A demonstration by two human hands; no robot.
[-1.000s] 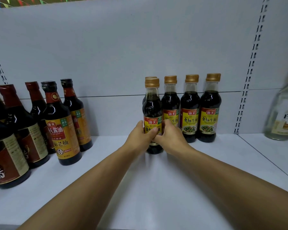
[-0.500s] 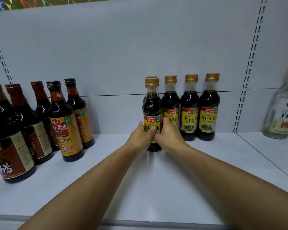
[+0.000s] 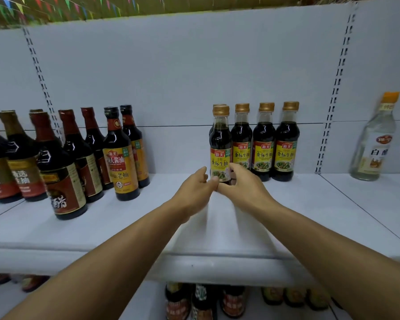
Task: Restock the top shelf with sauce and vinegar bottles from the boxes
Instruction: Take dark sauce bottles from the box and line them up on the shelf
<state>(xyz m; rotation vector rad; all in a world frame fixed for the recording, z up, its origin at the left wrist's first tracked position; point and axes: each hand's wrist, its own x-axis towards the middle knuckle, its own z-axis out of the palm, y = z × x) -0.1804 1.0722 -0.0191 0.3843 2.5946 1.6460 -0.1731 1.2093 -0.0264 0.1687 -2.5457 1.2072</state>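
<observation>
Gold-capped soy sauce bottle [image 3: 220,144], dark liquid, yellow-and-red label, upright on white top shelf [image 3: 125,227] just beyond the fingertips [image 3: 214,179] of both hands. Three matching bottles [image 3: 263,142] in a row just right of the fingers, one more hidden behind. Clear vinegar bottle [image 3: 376,139], orange cap, upright, far right of the fingers.

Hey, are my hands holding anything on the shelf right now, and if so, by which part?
Nothing is held. The left hand and right hand are open just in front of the front gold-capped soy sauce bottle, fingers off its label.
</observation>
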